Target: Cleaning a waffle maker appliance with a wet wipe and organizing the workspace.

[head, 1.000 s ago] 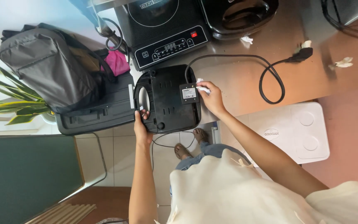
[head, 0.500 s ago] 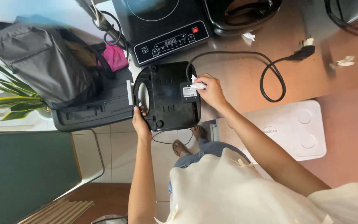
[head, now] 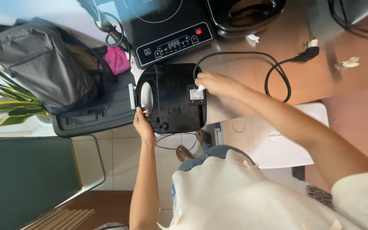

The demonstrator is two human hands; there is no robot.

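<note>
A black appliance (head: pixel 172 100) lies upside down at the edge of the brown counter (head: pixel 320 72), its underside with a small white label facing me. My left hand (head: pixel 143 125) grips its left end by the handle opening. My right hand (head: pixel 216 83) presses a small white wad, like a tissue, against the underside near the label. A black power cord (head: pixel 277 70) loops from the appliance across the counter to a plug (head: pixel 307 53).
A black induction cooktop (head: pixel 167 30) sits just beyond the appliance, a dark round pot (head: pixel 245 10) to its right. White paper scraps (head: pixel 348 63) lie on the counter. A grey backpack (head: pixel 43 64) rests on a black case (head: pixel 94 115); a white stool (head: pixel 273 136) stands below.
The view has shifted closer. My right hand with the white wad has slid slightly across the underside near the label. My left hand keeps its hold on the appliance's end.
</note>
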